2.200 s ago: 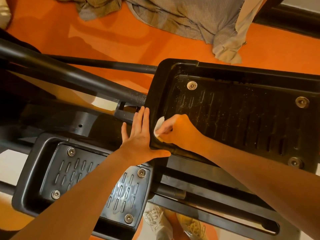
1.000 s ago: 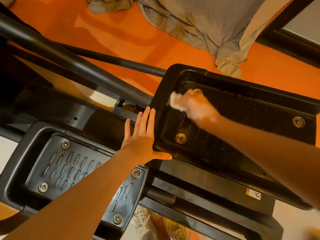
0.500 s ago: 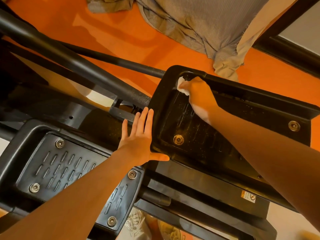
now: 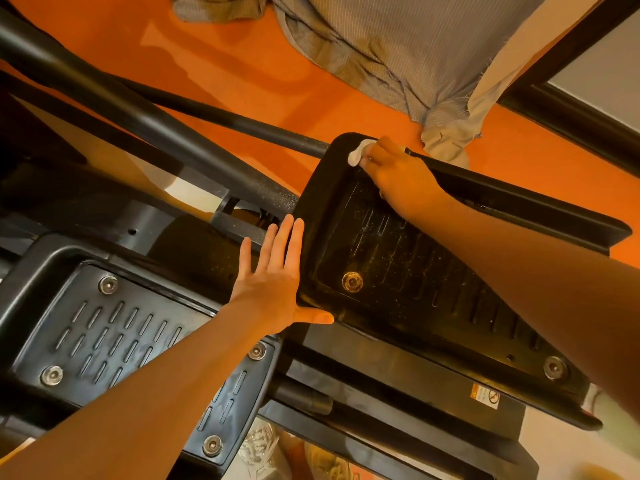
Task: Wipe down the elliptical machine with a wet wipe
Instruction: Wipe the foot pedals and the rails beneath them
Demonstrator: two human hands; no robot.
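Orange floor [image 4: 242,74] is showing beneath the black elliptical machine [image 4: 145,129], whose rails are crossing the view on a slant. Striped cloth [image 4: 398,46] is lying crumpled on the floor at the far side, its frayed corner hanging just beyond the right pedal [image 4: 398,271]. That pedal, a large black tray with a raised rim and ribbed slots, is sitting tilted, with dust specks and wet streaks showing on its surface. Beside it, lower and to the left, the left pedal [image 4: 114,327] is lying with round metal bolts at its corners. The left hand [image 4: 273,282] is pressing flat against the right pedal's near end, fingers straight and together, thumb spread under the rim. The right hand [image 4: 394,171] is reaching to the pedal's far corner, fingers curled around a small bunched white wet wipe [image 4: 356,155], which is touching the rim there.
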